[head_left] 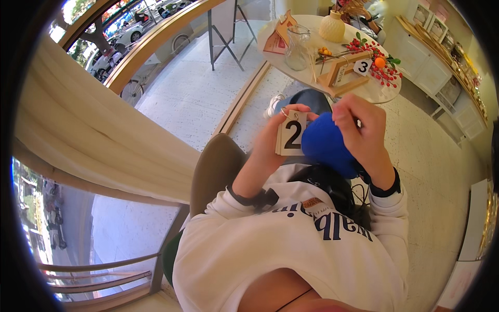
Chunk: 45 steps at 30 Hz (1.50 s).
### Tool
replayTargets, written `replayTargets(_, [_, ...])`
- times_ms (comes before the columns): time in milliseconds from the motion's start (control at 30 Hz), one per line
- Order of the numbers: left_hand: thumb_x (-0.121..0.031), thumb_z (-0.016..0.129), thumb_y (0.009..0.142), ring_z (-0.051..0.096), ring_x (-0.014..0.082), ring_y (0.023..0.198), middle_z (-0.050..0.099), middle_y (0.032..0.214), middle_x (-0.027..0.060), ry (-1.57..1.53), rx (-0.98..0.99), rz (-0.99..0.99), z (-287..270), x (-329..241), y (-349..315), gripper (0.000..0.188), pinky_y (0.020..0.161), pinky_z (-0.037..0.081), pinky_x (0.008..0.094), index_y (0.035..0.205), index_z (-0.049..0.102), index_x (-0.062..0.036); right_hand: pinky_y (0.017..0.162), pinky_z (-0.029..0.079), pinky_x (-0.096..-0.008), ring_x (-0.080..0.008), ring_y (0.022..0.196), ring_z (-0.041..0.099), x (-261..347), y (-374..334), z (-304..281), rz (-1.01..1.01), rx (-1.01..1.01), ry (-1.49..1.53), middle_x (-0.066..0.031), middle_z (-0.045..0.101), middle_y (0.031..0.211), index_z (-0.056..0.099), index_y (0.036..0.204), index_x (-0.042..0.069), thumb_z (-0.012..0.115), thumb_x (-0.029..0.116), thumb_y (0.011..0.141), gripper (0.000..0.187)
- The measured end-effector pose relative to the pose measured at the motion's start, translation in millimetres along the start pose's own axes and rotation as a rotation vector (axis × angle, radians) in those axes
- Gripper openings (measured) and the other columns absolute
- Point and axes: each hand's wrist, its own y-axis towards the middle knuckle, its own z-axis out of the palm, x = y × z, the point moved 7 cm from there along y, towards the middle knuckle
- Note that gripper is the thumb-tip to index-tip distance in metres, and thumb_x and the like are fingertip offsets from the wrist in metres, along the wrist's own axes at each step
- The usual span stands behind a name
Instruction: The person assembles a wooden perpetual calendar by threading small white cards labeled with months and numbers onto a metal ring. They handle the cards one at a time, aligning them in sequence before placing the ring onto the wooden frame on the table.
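In front of my chest, my left hand (267, 141) grips a small stack of white cards (291, 138) joined by a metal ring, a large black numeral facing up. Beside the stack, a piece of blue cloth (327, 141) bunches down from my right hand (366, 129), whose fingers are curled closed at its upper edge. The cloth touches or overlaps the cards' right side. Beyond my hands, a wooden stand (332, 79) on the round table (382, 96) carries another numbered card (362, 67).
On the table are a glass pitcher (297, 49), a cream vase (331, 27), red berry sprigs (387, 77), an orange fruit (380, 62) and a folded paper item (280, 36). A curtain (99, 125) hangs at my left. A black bag (332, 187) rests on my lap.
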Motion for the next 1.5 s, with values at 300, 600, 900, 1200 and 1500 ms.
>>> replayTargets(300, [-0.038, 0.041, 0.099, 0.058, 0.0118, 0.095, 0.06, 0.102, 0.0021, 0.307, -0.211, 0.102, -39.7, 10.1, 10.6, 0.032, 0.083, 0.046, 0.0246, 0.109, 0.056, -0.0121, 0.07, 0.051, -0.037, -0.0308, 0.081, 0.062, -1.5, -19.2, 78.4, -0.316, 0.136, -0.027, -0.0114, 0.06, 0.087, 0.059, 0.082, 0.002, 0.069, 0.005, 0.077, 0.012])
replayTargets(600, [-0.041, 0.041, 0.1, 0.058, 0.026, 0.107, 0.057, 0.118, 0.017, -0.061, -0.07, 0.159, -30.2, -1.6, 10.6, 0.037, 0.092, 0.048, 0.0352, 0.11, 0.052, -0.0078, 0.103, 0.041, -0.0434, -0.0294, 0.108, 0.06, 6.1, -34.7, 68.1, -0.378, 0.306, -0.172, -0.0082, 0.064, 0.115, 0.066, 0.095, 0.006, 0.072, 0.005, 0.071, 0.025])
replayTargets(900, [-0.045, 0.033, 0.102, 0.062, 0.0302, 0.093, 0.06, 0.113, 0.0185, -0.052, 0.034, 0.162, -21.0, -13.4, 6.0, 0.042, 0.08, 0.052, 0.0411, 0.108, 0.052, -0.0072, 0.089, 0.05, -0.0388, -0.0281, 0.09, 0.064, -2.0, -57.7, 38.4, -0.117, 0.476, 0.133, -0.0092, 0.068, 0.099, 0.064, 0.096, 0.004, 0.068, -0.007, 0.068, 0.03])
replayTargets(1200, [-0.04, 0.031, 0.103, 0.058, 0.0234, 0.095, 0.061, 0.111, 0.016, 0.206, -0.032, 0.235, -6.7, -7.1, 3.5, 0.041, 0.09, 0.046, 0.0353, 0.11, 0.053, -0.0062, 0.075, 0.051, -0.0337, -0.0251, 0.088, 0.061, 6.2, -32.9, 20.5, -0.209, 0.156, -0.096, -0.0064, 0.062, 0.097, 0.061, 0.097, 0.007, 0.07, 0.003, 0.074, 0.025])
replayTargets(1500, [-0.042, 0.028, 0.104, 0.058, 0.0302, 0.11, 0.059, 0.118, 0.0216, 0.44, -0.156, 0.402, 0.2, -18.7, -10.9, 0.048, 0.098, 0.045, 0.0384, 0.112, 0.05, -0.0002, 0.075, 0.052, -0.0343, -0.0248, 0.085, 0.061, 7.9, -41.8, 80.0, -0.295, 0.187, -0.07, -0.0065, 0.059, 0.094, 0.063, 0.095, 0.004, 0.07, 0.002, 0.073, 0.023])
